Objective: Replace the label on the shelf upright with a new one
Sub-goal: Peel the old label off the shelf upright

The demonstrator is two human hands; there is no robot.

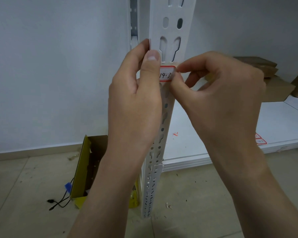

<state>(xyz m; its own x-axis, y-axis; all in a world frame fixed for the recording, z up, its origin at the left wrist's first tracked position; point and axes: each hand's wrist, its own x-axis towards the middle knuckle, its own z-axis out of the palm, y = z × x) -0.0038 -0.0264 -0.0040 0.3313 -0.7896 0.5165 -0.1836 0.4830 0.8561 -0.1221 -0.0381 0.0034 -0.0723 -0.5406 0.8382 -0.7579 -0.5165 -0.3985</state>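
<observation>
A person is standing close to a white shelf upright [169, 48], a slotted metal post running from the top of the view down to the tiled floor [205, 194]. A small white label [167, 73] with a red border is sitting on the front face of the post at about mid-height, between the two hands; handwriting on it is reading something like "14-3", though the last part is covered.

The left hand [136, 100] is wrapping around the left edge of the post, its thumb lying upward along the front face just beside the label's left end and its fingers curling behind the edge, so the grip is closing on the post itself. The right hand [218, 93] is coming in from the right, with thumb and forefinger pressed together at the label's right end; whether that end is lifting off the metal I cannot tell.

To the right a low white shelf [230, 134] is carrying brown cardboard pieces [265, 73] at the back, a few red-edged stickers [261, 140] near its front lip and small scraps [175, 134] close to the post. On the floor to the left an open yellow box [86, 169] is lying beside a black cord [58, 202].
</observation>
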